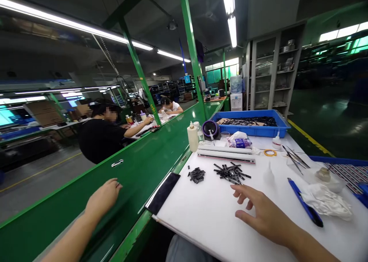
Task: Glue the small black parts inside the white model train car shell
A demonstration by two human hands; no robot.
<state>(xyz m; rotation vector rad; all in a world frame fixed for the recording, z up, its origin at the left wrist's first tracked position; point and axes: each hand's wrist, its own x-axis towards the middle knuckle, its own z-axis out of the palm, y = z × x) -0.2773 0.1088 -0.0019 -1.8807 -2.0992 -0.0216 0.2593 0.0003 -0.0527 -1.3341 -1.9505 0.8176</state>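
Observation:
My right hand (260, 214) is held over the white table (198, 212), fingers apart and slightly bent, with nothing in it. Its fingertips are close to a loose pile of thin black strips (232, 172). Left of that lies a smaller heap of short black pieces (197, 175). My left hand (104, 196) is in front of the green partition (138, 173), off the table's left side. Its back faces me and its fingers are mostly hidden. A dark flat panel (163, 193) lies on the table's left edge, between the hands.
Behind the piles lie long white strips (225, 158), a cream bottle (193, 137) and a blue tray (247, 129). To the right are tweezers (293, 158), a blue cutter knife (305, 202) and a white cloth (327, 202). Two people sit beyond the partition.

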